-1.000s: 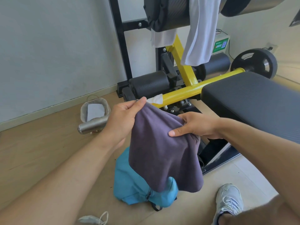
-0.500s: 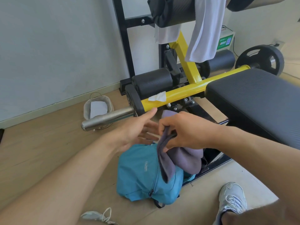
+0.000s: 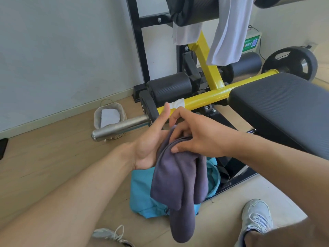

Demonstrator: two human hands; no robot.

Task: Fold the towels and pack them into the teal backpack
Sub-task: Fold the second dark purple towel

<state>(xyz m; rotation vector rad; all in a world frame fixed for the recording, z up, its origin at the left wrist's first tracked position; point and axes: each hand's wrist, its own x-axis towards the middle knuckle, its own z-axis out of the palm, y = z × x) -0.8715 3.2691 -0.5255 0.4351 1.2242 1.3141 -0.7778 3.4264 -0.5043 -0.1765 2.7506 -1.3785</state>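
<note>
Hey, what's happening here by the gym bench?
A person is folding a purple towel in mid-air over a teal backpack on the floor. The right hand pinches the towel's top edge while the left hand supports it from beside. A white towel hangs on the machine, not yet folded.

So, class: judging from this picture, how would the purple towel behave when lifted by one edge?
Probably floppy: the purple towel drapes in limp folds from the right hand. Likely light, since a fingertip pinch holds it. Apt to unfold, as its loose end dangles past the teal backpack.
</note>
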